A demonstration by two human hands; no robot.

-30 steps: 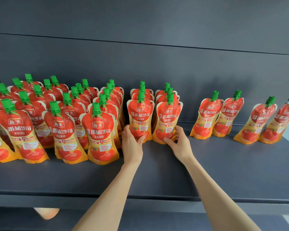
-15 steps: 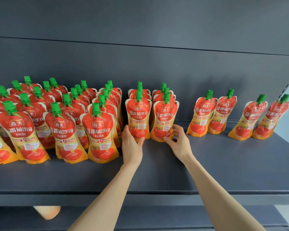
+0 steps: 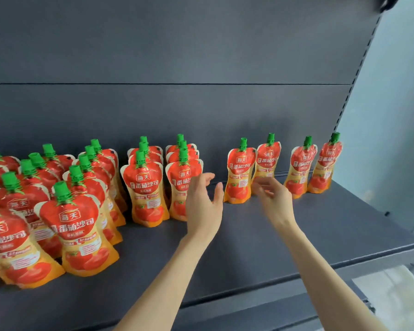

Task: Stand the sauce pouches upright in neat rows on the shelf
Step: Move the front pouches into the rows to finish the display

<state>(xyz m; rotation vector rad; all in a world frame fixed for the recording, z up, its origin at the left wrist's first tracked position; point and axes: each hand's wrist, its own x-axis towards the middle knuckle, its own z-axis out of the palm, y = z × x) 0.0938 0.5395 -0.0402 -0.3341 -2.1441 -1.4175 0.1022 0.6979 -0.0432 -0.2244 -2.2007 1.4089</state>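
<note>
Left hand (image 3: 202, 206), right hand (image 3: 276, 201): fingers loose, empty; four separate pouches (image 3: 239, 173) at right

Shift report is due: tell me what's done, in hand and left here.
Done: left rows and two middle rows stand upright. In hand: nothing; left hand and right hand hover open near the four single pouches. Left: those four, spaced along the back panel, likely need gathering into rows.

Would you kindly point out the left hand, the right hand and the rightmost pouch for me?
left hand (image 3: 202, 206), head view, on the back of the hand.
right hand (image 3: 276, 201), head view, on the back of the hand.
rightmost pouch (image 3: 325, 166), head view, on its front panel.
</note>
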